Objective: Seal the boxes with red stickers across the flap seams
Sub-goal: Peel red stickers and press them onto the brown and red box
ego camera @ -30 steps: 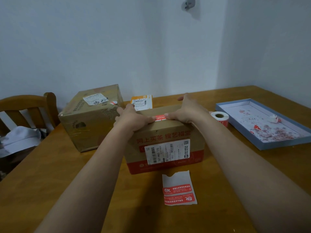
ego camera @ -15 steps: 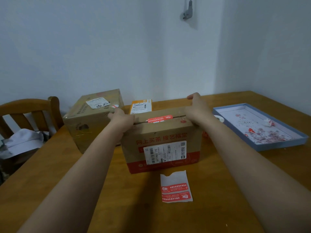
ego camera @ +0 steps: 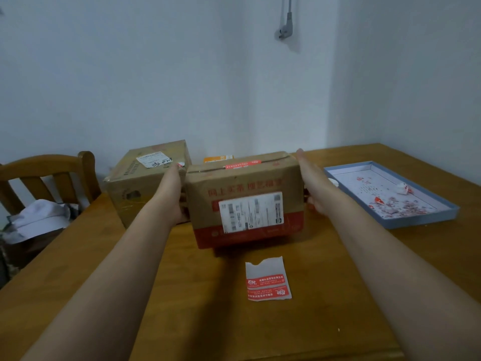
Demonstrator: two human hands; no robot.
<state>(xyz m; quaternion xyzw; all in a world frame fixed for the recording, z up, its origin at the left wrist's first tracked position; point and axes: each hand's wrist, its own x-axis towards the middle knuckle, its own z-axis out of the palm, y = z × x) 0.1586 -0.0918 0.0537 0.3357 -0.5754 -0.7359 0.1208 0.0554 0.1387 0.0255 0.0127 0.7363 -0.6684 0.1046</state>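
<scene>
Head view
Box: cardboard with a red base band and a white shipping label on its near face; it stands mid-table and looks tipped, though I cannot tell whether it is off the wood
Red sticker: lies across the top flap seam of the box
Left hand: flat against the box's 9 o'clock side, fingers spread along it
Right hand: flat against the 3 o'clock side; the two palms clamp the box between them
Second box: at 10 o'clock, just beside the left hand, with a white label on top
Sticker sheet: at 6 o'clock, near the box, flat on the table
Blue tray: at 3 o'clock, beyond the right hand, holding red and white scraps
Chair: at 9 o'clock, at the table edge
</scene>
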